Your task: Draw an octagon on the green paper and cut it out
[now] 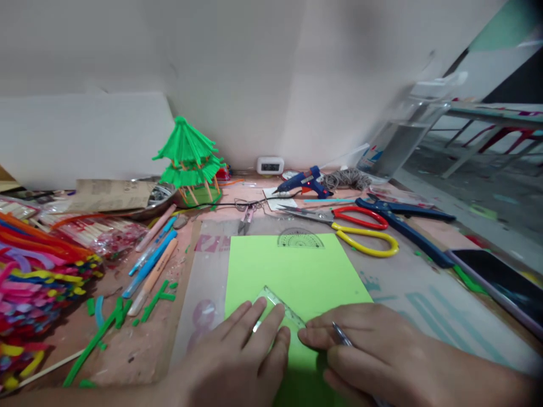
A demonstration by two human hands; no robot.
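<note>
Ruler pinned, pen poised on the green sheet

The left hand [244,353] is pressing flat, fingers spread, on a clear triangular ruler [280,308] so it is not slipping on the green paper [297,271] lying mid-tabletop [139,350]. The right hand [373,350] is pinching a slim pen [341,334], its tip hidden, beside the ruler's edge. Scissors [352,226] are lying behind.

set square [278,308]: near edge hidden under left hand [241,350]
pen [341,334]: mostly hidden in right hand [373,353]
phone [504,282]: cut off at 4 o'clock
bottle [403,135]: blurred
</note>
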